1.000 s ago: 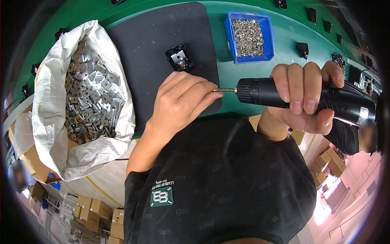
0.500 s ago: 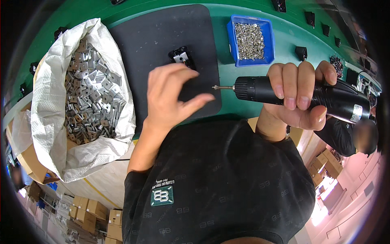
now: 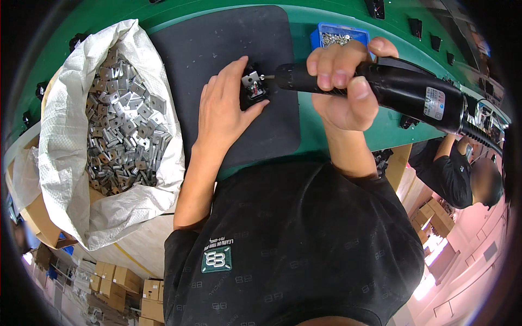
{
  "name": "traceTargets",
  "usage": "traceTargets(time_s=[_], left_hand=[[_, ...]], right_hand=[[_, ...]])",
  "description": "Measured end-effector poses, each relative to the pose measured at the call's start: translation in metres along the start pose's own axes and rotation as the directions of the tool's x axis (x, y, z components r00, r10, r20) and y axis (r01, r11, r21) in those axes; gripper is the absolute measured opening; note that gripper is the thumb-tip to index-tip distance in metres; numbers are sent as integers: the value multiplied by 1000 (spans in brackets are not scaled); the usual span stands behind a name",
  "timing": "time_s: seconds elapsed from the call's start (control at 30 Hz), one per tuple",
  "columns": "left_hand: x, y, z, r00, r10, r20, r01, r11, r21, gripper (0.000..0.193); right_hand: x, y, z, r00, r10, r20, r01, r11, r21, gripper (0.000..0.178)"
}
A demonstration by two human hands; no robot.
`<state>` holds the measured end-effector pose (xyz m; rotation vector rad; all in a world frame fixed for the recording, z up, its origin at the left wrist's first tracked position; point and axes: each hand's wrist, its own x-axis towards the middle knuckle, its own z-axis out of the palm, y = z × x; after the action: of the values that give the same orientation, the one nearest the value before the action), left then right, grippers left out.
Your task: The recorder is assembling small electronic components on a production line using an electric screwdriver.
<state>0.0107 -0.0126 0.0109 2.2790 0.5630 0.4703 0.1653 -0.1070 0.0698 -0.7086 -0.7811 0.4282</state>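
My right hand [image 3: 345,81] is wrapped round a black electric screwdriver [image 3: 405,89], held nearly level with its bit pointing left. At the bit's end a small silver screw [image 3: 262,77] meets, or almost meets, a small black part [image 3: 250,99] with a silver metal plate [image 3: 250,79] on it. This part lies on the dark grey mat [image 3: 217,32]. My left hand [image 3: 223,106] curves round its left side, fingers at the far end and thumb at the near end, steadying it. The palm side of that grip is hidden.
Left of the mat stands a white woven sack [image 3: 65,163] full of silver metal plates [image 3: 128,125]. Behind my right hand is a blue bin [image 3: 315,39] of small screws. Several black parts [image 3: 416,27] sit along the green table. A cord [image 3: 484,138] trails from the screwdriver; another person [image 3: 451,174] is at the right.
My left hand has closed in on the black part from its left side. My right hand has brought the screwdriver leftward and away from me, so the bit's end is now at the part.
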Motion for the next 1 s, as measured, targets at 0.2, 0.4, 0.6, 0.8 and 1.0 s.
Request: traceTargets(time_s=[0.2,0.4,0.6,0.8,1.0], left_hand=[[3,-5,3,995,44,-85,-46,999,-11,72],[6,-6,1,995,47,-88,-49,999,-18,70],[8,-5,0,995,33,-89,-36,999,-39,68],[8,-6,1,996,22,-88,-27,998,-57,68],[8,-9,3,995,23,-99,-30,997,-68,67]], right_hand=[[0,9,8,999,34,26,-35,999,22,47],[-2,15,9,998,60,31,-59,998,-30,47],[-2,16,10,997,62,44,-60,997,-45,48],[-1,15,11,996,68,60,-65,997,-51,47],[2,14,11,990,111,86,-106,992,-65,46]])
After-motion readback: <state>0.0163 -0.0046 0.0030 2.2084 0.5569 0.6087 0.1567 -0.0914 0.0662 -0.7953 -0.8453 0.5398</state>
